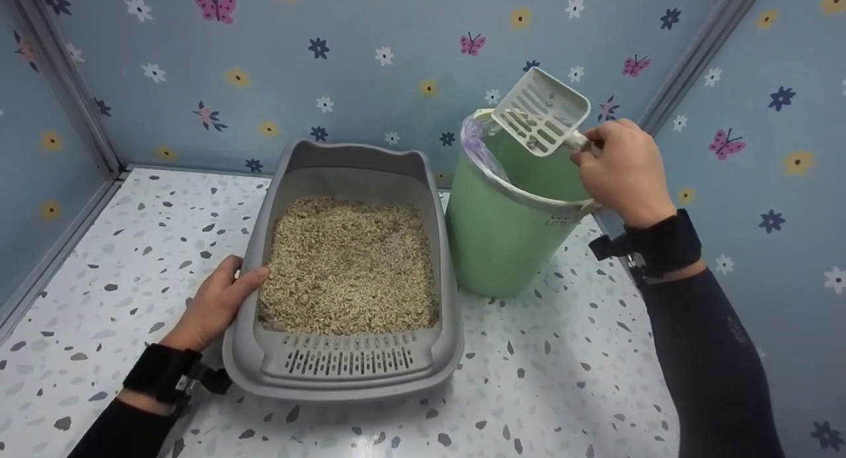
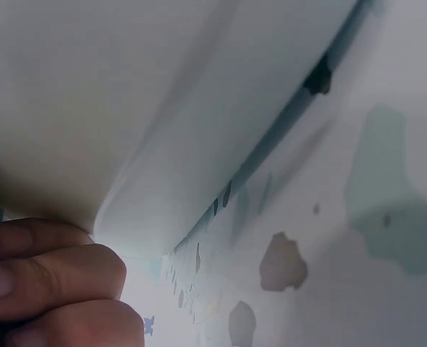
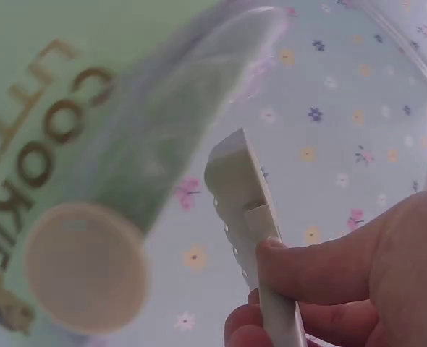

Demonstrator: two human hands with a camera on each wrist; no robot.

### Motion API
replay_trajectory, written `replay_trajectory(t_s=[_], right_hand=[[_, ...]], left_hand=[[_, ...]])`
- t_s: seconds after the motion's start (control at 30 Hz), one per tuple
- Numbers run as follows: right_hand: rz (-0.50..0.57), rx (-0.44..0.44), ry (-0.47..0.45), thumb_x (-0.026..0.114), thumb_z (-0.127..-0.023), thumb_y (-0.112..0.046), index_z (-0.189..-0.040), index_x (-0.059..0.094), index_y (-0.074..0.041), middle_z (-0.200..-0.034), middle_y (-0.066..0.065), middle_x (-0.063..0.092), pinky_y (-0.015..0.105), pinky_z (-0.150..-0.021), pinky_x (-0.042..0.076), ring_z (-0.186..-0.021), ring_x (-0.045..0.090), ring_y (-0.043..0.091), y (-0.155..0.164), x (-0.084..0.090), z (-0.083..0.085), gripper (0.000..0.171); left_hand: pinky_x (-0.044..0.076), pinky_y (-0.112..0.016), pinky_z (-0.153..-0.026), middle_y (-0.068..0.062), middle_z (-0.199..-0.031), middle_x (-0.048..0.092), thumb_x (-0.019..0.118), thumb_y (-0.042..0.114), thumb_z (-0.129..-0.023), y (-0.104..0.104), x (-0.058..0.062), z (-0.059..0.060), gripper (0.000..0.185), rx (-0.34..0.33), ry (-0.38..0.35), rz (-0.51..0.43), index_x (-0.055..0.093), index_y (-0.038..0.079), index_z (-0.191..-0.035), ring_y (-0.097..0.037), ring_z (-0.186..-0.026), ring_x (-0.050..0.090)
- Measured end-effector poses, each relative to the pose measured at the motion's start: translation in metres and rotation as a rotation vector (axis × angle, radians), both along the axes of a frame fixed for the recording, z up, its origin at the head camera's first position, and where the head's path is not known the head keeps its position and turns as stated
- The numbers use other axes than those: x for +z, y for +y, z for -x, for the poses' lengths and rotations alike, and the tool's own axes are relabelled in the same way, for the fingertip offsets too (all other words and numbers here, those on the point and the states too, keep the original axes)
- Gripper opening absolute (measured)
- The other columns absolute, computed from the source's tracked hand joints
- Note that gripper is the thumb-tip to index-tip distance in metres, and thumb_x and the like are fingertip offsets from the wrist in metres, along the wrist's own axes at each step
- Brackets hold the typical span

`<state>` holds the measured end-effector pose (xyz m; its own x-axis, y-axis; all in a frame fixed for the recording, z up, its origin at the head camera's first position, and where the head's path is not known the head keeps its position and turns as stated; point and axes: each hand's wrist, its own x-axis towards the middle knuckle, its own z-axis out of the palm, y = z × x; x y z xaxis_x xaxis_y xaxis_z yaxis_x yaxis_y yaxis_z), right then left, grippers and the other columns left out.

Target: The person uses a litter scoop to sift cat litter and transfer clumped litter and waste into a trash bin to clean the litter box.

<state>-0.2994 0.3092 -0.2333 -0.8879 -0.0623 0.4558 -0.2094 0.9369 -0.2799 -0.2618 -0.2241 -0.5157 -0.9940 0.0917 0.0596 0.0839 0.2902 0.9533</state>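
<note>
1. Two hands busy: right hand pinches the handle of a slotted white plastic scoop, tilted over the green bin; left hand curls on the grey litter tray rim.
2. Scoop looks near-empty, so this load seems dumped; pellet litter may want more sifting.
3. Speckled table, bin bag-lined.

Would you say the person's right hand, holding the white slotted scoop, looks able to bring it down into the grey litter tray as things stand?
Probably yes. The right hand holds the white slotted scoop over the green bin, beside the grey litter tray; the litter lies uncovered, and the left hand grips only its left rim.
</note>
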Motion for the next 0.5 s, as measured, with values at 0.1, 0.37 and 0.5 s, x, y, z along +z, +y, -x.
replay_trajectory(t_s=[0.1,0.37,0.5], right_hand=[[0.048,0.037,0.002,0.072,-0.107,-0.014,-0.122,0.076,0.008,-0.11,0.021,0.064,0.046,-0.084,0.044,-0.098,0.054,0.035,-0.012,0.002,-0.01,0.026],[0.041,0.193,-0.025,0.074,-0.106,-0.01,-0.117,0.076,0.006,-0.104,0.017,0.066,0.043,-0.078,0.045,-0.091,0.055,0.031,-0.058,-0.014,-0.026,0.02],[0.023,0.246,-0.106,0.075,-0.106,-0.01,-0.115,0.075,0.006,-0.102,0.016,0.066,0.044,-0.078,0.05,-0.091,0.057,0.03,-0.08,-0.029,-0.023,0.019]], left_hand=[[0.067,-0.039,-0.067,-0.022,-0.106,0.066,0.058,0.05,-0.114,0.0,0.001,0.0,0.055,0.0,0.007,0.007,0.049,-0.001,-0.131,-0.026,-0.081,0.074],[0.066,-0.037,-0.068,-0.021,-0.103,0.066,0.058,0.049,-0.114,0.0,0.002,-0.001,0.054,0.004,0.015,0.021,0.05,-0.001,-0.13,-0.025,-0.081,0.072],[0.066,-0.037,-0.068,-0.022,-0.105,0.065,0.058,0.049,-0.114,0.0,0.001,-0.001,0.054,0.006,0.012,0.017,0.05,-0.001,-0.132,-0.025,-0.083,0.072]])
